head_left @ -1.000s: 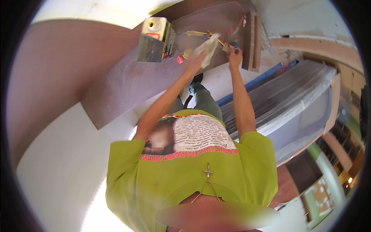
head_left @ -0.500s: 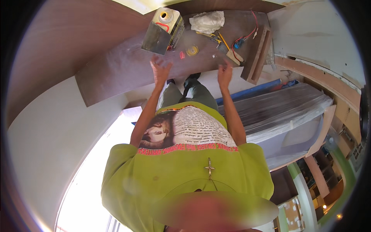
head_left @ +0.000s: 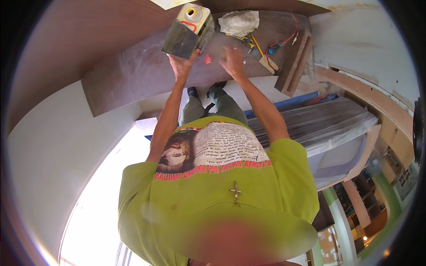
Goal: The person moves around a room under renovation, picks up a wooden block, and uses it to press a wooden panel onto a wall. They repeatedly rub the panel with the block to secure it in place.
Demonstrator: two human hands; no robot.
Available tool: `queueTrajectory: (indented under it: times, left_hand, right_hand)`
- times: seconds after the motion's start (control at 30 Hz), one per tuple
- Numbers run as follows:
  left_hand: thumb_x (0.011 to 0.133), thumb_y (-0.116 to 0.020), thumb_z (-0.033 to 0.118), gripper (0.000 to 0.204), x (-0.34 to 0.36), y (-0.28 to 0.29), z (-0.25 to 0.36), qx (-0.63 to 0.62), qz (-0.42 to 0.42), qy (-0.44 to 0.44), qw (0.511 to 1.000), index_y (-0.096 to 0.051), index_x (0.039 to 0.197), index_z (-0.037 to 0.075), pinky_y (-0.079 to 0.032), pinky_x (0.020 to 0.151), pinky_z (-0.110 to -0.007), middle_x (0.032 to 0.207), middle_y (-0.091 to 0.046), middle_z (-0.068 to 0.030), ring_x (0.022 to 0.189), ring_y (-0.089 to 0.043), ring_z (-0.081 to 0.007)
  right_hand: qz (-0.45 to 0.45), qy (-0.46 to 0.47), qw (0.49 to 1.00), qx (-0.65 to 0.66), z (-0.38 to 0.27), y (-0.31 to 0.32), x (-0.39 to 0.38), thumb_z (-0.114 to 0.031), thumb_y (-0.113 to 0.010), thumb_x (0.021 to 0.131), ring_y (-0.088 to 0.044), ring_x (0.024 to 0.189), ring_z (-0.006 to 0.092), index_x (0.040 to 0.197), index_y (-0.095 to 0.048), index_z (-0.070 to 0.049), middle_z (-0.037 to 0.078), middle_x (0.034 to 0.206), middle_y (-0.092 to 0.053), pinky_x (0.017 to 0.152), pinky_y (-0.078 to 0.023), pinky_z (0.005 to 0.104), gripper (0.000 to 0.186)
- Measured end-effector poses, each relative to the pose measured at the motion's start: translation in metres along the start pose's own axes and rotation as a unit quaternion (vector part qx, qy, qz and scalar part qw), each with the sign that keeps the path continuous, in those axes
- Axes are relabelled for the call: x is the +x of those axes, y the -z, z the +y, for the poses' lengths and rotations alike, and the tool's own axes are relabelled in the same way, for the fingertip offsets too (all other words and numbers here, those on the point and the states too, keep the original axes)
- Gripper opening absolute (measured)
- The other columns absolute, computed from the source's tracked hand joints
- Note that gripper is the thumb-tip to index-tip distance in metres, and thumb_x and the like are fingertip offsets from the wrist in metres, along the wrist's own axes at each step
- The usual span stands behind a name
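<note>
Head view is showing the left hand [head_left: 181, 66] pressing spread fingers against the lower edge of a yellow-topped metal can [head_left: 188, 31] on the brown board [head_left: 128, 80]. Beside it, the right hand [head_left: 233, 62] is resting open, seemingly empty, near a small red piece [head_left: 207, 59], just below pliers [head_left: 248, 42] and a crumpled white cloth [head_left: 239, 22].

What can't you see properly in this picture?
Head view only:
- What the right hand touches: too small, fingers cover it.
- Whether the left hand has a grip on the yellow can or just touches it: the hand hides the can's corner.
- The small red thing on the brown board: too tiny to tell.
- The tools by the red wires: small and bent by the lens.
</note>
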State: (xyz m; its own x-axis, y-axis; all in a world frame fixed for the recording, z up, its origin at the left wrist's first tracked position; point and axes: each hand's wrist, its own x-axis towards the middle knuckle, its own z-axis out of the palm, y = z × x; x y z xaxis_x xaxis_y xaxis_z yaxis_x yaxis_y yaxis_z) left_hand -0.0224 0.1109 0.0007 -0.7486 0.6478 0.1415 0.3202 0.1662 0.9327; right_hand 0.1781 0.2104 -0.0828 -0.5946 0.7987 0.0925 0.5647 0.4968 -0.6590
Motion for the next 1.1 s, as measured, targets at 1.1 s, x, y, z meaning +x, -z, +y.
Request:
queueTrajectory:
  times: [1.1]
  left_hand:
    - [0.070,-0.092,0.024,0.077,-0.018,0.035,0.045,0.040,-0.126,0.014,0.991,-0.051,0.131,0.000,-0.050,0.098,-0.041,0.120,-0.064,-0.0180,0.113,-0.063,-0.0300]
  right_hand:
    - [0.130,-0.178,0.967,0.124,-0.025,0.004,-0.051,-0.024,-0.080,0.088,-0.063,0.102,0.0314,0.136,-0.059,-0.003,0.015,0.110,-0.066,0.091,-0.052,0.0438,0.057]
